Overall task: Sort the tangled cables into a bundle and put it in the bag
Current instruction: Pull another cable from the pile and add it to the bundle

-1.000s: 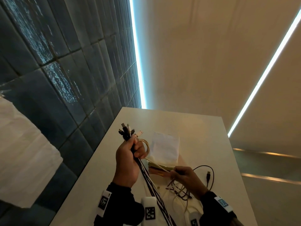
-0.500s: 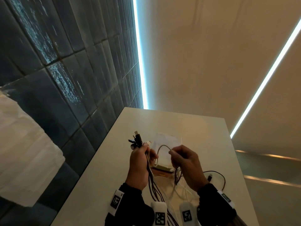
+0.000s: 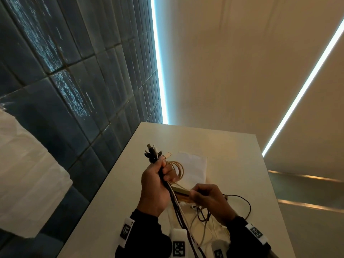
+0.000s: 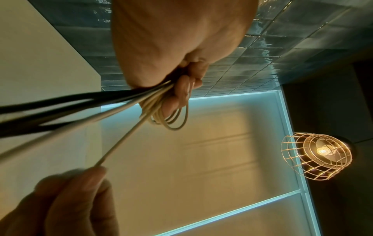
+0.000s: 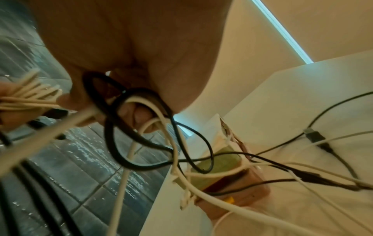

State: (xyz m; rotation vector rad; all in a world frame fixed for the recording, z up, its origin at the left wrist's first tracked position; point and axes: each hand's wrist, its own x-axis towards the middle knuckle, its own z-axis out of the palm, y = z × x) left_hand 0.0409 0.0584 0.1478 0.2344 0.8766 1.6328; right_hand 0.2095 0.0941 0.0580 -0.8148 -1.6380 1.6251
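Note:
My left hand point(image 3: 164, 171) is raised over the table and grips a cable bundle point(image 3: 168, 185), black and white strands with their plugs point(image 3: 152, 152) sticking up above the fist. Beige cable loops point(image 3: 177, 167) hang beside its thumb, also plain in the left wrist view as beige cable loops point(image 4: 173, 118). Lower and to the right, my right hand point(image 3: 193, 194) pinches a taut beige strand point(image 4: 121, 142) that runs from those loops. Black and white cables point(image 5: 125, 131) also drape over its fingers. A flat white bag point(image 3: 193, 169) lies on the table behind both hands.
Loose cables trail over a small box point(image 5: 224, 164) on a white cloth, with a black loop point(image 3: 242, 200) and a USB plug point(image 5: 313, 135) to the right. The white table point(image 3: 232, 149) meets a dark tiled wall point(image 3: 83, 90) on the left. A caged lamp point(image 4: 316, 156) hangs overhead.
My right hand has come down and away from the left hand, drawing the beige strand tight. Beige loops now hang at the left hand, which has moved slightly left.

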